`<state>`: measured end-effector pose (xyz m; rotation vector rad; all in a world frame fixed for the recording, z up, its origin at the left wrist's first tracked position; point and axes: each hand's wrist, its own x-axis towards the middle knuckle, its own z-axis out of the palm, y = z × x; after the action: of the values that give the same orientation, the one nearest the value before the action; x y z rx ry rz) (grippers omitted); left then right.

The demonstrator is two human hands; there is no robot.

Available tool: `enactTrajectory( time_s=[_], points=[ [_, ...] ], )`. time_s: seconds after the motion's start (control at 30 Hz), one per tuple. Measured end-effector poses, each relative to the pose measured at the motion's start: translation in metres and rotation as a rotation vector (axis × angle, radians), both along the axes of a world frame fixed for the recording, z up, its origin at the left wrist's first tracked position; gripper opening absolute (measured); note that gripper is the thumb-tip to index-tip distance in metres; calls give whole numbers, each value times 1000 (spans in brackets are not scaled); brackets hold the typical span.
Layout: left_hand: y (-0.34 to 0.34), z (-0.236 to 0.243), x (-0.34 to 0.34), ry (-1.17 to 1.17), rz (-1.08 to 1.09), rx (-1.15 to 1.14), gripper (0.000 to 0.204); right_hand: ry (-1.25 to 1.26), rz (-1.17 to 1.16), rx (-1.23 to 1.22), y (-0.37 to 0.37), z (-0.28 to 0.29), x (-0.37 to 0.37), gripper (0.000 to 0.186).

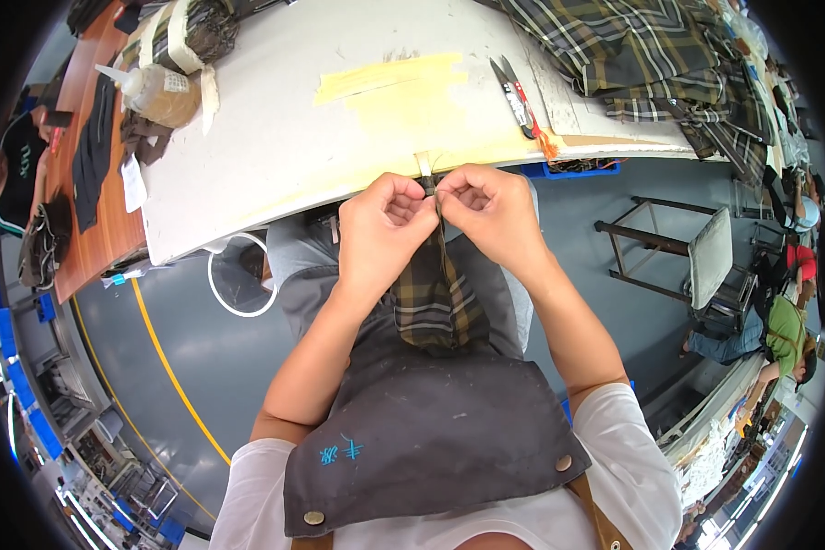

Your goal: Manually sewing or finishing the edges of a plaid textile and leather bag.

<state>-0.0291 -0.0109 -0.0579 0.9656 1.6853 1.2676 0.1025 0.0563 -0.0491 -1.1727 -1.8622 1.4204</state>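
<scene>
At the table's front edge, my left hand (385, 220) and my right hand (490, 213) meet with their fingertips almost touching. Both pinch the narrow upper end of a plaid cloth piece (428, 307), in brown, black, yellow and white, which hangs down over my lap. Fine loose threads show by the fingertips; exactly what is gripped there is mostly hidden. Just beyond the fingers, a pale strip (423, 163) lies at the table edge. On the white table (275, 137), to the right of yellow tape, rest thread snips (517, 99) with an orange tassel.
A pile of plaid cloth (651, 50) covers the far right of the table. At the left stand a plastic spout bottle (167, 94) and a tied cloth bundle (192, 37). A blue tray (577, 170) sits under the edge, a white-rimmed bin (215, 284) below left, a stool (710, 257) at right.
</scene>
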Motion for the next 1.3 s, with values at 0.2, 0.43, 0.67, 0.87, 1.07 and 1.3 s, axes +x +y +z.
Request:
enactTrajectory(
  time_s=[0.2,0.43,0.67,0.87,1.07,1.3],
  points=[
    [6,2,-1,161,-9,24,7,-6,-29,-15,0,-4,0,7],
    [5,-1,-3,-28,2,-13,5,0,-42,61,0,5,-8,10],
    [5,-6,-4,34,-20,-1,8,-24,-27,77,7,-3,-6,10],
    [10,-2,-4,145,-40,-58,11,15,-65,-15,5,-10,-6,11],
    [7,-8,1,-4,26,-30,12,-33,-126,47,0,-4,-13,11],
    [7,-11,5,-121,92,22,10,-76,-175,267,0,-17,-20,14]
  ],
)
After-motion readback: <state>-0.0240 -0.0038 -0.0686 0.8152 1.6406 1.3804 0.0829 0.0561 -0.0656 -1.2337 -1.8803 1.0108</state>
